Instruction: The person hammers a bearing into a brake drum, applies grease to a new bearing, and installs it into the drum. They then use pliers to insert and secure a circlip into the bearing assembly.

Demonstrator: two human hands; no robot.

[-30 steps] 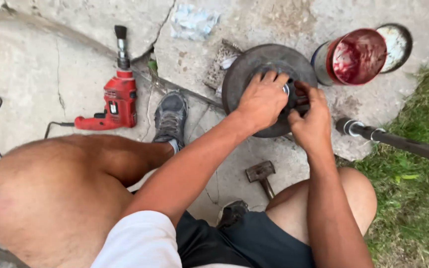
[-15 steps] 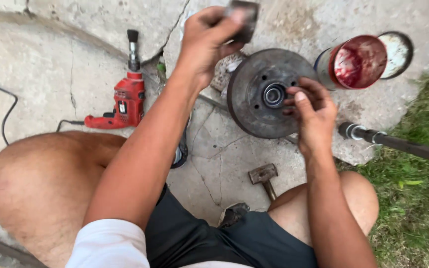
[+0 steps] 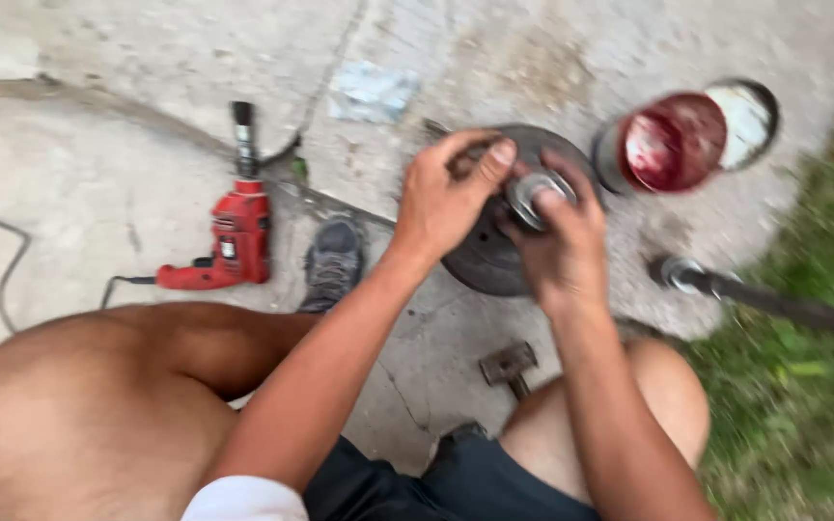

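A dark round metal drum (image 3: 480,270) lies on the concrete in front of me. My right hand (image 3: 562,246) holds a shiny metal ring (image 3: 531,193) over the drum's middle, with fingers around its rim. My left hand (image 3: 441,203) is beside it, fingers curled, its thumb tip touching the ring's upper edge. The picture is blurred, and I cannot make out whether the left hand holds anything of its own.
A red electric drill (image 3: 229,241) with its cable lies to the left, and my shoe (image 3: 333,260) is beside it. A can of red paste (image 3: 673,145) and its lid (image 3: 750,116) stand at the right. A shaft end (image 3: 687,275) sits by the grass (image 3: 803,386). A hammer (image 3: 509,365) lies between my knees.
My left hand, raised high with a dark object half a second ago, has come back down to the drum. The right hand has lifted the ring over the hub.
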